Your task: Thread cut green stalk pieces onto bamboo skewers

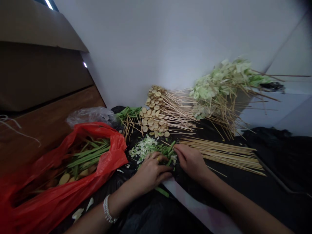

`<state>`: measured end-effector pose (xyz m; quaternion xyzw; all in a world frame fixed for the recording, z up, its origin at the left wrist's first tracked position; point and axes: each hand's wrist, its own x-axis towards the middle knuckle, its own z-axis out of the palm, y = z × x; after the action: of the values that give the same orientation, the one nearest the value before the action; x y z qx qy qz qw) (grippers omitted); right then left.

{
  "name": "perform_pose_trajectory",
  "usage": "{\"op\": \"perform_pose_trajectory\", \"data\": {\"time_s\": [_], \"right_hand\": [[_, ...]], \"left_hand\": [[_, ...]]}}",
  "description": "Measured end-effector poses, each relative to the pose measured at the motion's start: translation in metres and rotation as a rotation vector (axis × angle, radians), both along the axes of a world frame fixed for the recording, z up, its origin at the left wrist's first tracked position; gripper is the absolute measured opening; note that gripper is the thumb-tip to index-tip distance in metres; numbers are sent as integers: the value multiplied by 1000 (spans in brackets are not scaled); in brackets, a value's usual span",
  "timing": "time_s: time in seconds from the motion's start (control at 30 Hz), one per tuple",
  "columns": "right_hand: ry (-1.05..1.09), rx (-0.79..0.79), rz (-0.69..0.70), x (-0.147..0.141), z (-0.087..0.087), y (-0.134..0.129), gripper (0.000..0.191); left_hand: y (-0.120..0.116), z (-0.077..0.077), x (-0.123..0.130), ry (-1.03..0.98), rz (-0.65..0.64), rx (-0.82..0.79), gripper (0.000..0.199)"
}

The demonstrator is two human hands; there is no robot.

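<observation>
My left hand (154, 170), with a ring and a beaded bracelet, is low over the chopped greens, its fingers closed around cut green stalks (170, 162). Just to its right, my right hand (191, 160) pinches a green stalk piece (172, 145) between thumb and fingertips. A thin stick tip shows beside that piece; whether it runs through it I cannot tell. Pale shredded vegetable bits (146, 147) lie behind my left hand. One loose green stalk (162, 191) rests under my left wrist. My palms hide part of the pile.
Bare wooden skewers (226, 152) lie to the right. Behind are skewered potato slices (154, 109), skewered cabbage leaves (219, 81) and skewered greens (129, 112). A red plastic bag (117, 146) with stalks and potatoes stands left. A white wall (151, 42) closes the back.
</observation>
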<state>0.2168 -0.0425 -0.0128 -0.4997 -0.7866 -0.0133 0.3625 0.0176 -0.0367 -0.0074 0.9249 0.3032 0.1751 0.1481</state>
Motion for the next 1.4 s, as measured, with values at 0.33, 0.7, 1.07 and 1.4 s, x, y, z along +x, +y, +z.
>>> {"op": "perform_pose_trajectory", "data": {"time_s": [0.33,0.7,1.07,1.4], "right_hand": [[23,7,26,1,-1,1,23],[17,-17,69,-3,-1,-3,23],[-118,-126,81,-8,-7,-6,26],[-117,-138,68,-6,-7,-5,26]], "left_hand": [[14,-11,-8,-223,195,-106,18],[27,-6,-9,-921,429,-798,29],[25,-2,-7,-1124,449,-1058,44],[26,0,-10,-1185,449,-1160,38]]}}
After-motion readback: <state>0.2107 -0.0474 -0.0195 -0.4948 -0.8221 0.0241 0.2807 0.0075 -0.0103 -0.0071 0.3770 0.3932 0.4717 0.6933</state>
